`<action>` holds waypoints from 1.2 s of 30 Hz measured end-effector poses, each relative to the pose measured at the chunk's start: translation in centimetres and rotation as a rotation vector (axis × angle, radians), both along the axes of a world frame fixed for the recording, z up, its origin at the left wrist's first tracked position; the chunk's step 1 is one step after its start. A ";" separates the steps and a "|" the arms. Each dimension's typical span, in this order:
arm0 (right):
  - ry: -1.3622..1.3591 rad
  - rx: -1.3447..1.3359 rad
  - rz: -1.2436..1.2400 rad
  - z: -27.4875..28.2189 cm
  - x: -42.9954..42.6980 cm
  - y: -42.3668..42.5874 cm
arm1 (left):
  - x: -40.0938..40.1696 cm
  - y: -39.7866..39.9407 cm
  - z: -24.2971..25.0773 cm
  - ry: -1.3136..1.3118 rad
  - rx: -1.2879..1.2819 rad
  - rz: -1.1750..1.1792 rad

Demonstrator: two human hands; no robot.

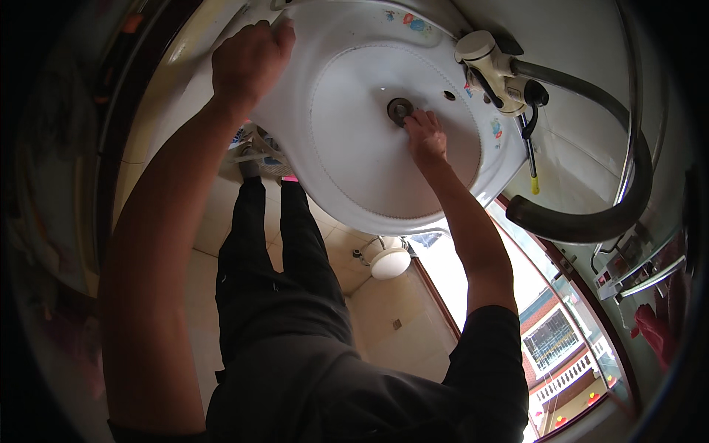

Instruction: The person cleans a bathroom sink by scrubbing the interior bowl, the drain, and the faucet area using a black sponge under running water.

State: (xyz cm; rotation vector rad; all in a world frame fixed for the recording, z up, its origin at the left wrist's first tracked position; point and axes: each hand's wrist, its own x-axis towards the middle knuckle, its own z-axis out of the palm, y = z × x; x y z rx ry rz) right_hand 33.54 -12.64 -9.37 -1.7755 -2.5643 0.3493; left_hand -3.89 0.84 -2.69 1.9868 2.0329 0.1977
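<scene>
A white ceramic washbasin (354, 183) with painted flowers on its rim lies before me. Inside the bowl, the bent fingers of my right hand (427, 135) touch the lower right edge of the dark round drain fitting (400, 111). Whether they pinch it is hidden by the hand. My left hand (249, 61) is curled into a fist over the basin's left rim, with no object visible in it. A cream-coloured faucet (487, 72) with a thick dark curved spout (587, 221) stands right of the bowl. The overflow hole (449, 96) is beside the drain.
A brush-like stick with a yellow tip (534, 185) hangs beneath the faucet. Metal pipes and a rack (651, 277) with a red cloth (653, 332) line the right wall. Below the basin is a round white object (390, 263). A bright window (554, 332) stands at lower right.
</scene>
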 end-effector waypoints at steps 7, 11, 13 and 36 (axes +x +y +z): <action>0.133 0.054 -0.393 -2.2 -5.1 -1.3 | 0.0 0.1 0.0 0.031 0.023 0.007; 0.052 0.004 -0.118 -1.6 -1.4 -1.0 | -0.7 0.4 -1.4 0.054 0.050 -0.068; -0.029 -0.026 -0.103 -0.6 0.6 -0.2 | 0.2 0.3 0.1 -0.007 -0.053 0.007; 0.373 -0.021 -0.861 0.2 -6.6 -4.7 | 0.4 0.6 0.7 0.059 -0.046 -0.014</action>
